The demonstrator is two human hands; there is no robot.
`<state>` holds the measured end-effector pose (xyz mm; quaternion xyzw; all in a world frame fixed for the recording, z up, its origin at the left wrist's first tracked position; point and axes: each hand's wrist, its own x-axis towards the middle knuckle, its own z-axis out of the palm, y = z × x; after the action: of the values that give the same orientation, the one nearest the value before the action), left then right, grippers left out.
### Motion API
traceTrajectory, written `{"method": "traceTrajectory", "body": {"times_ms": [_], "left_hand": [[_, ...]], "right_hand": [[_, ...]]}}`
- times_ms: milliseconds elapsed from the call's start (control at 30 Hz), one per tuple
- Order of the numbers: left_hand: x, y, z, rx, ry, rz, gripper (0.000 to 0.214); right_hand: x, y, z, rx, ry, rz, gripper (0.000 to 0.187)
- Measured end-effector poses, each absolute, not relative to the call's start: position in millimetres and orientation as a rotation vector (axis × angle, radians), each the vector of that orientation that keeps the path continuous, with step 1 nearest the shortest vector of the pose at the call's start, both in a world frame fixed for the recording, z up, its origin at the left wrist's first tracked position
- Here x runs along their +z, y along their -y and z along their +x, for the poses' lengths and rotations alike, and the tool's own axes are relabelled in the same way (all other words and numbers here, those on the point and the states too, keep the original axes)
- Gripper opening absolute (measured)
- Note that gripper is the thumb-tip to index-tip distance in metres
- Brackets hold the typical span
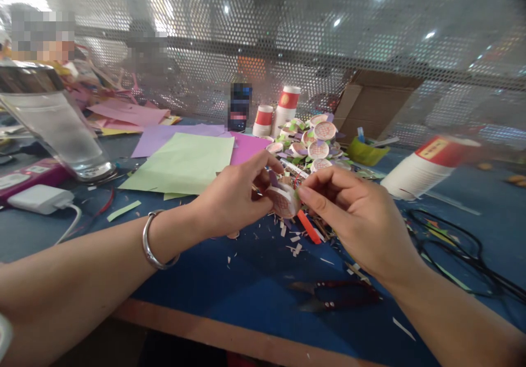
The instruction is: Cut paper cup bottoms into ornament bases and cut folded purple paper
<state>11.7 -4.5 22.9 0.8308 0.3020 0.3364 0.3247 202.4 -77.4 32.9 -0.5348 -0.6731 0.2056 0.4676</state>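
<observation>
Both my hands meet over the middle of the blue table (246, 279). My left hand (236, 194), with a silver bangle on its wrist, pinches a small round paper-cup piece (283, 200) with a red pattern and a purple paper strip. My right hand (355, 216) grips the same piece from the right with thumb and forefinger closed on its edge. An orange-red strip (309, 227) lies just below it among paper scraps.
Behind the hands is a pile of finished cup pieces (316, 142), stacked paper cups (283, 109), a tipped cup stack (423, 167), green paper sheets (183, 164) and purple ones. Dark scissors (337, 293) lie near the front edge. A glass jar (57, 126) and a white charger (39, 198) are at the left; black cables (460, 252) are at the right.
</observation>
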Motion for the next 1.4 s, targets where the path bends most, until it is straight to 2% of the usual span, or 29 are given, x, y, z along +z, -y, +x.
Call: {"method": "traceTrajectory", "body": {"times_ms": [1067,1400], "left_hand": [[23.7,9.6,14.1,0.915,-0.790,2.105,0.042],[18.5,0.6,9.5,0.819,-0.723,2.029,0.040]], "right_hand": [[32.3,76.2,205.5,0.461,1.627,-1.348,0.016],[28.3,70.6,211.9,0.617,1.614,-1.295,0.022]]}}
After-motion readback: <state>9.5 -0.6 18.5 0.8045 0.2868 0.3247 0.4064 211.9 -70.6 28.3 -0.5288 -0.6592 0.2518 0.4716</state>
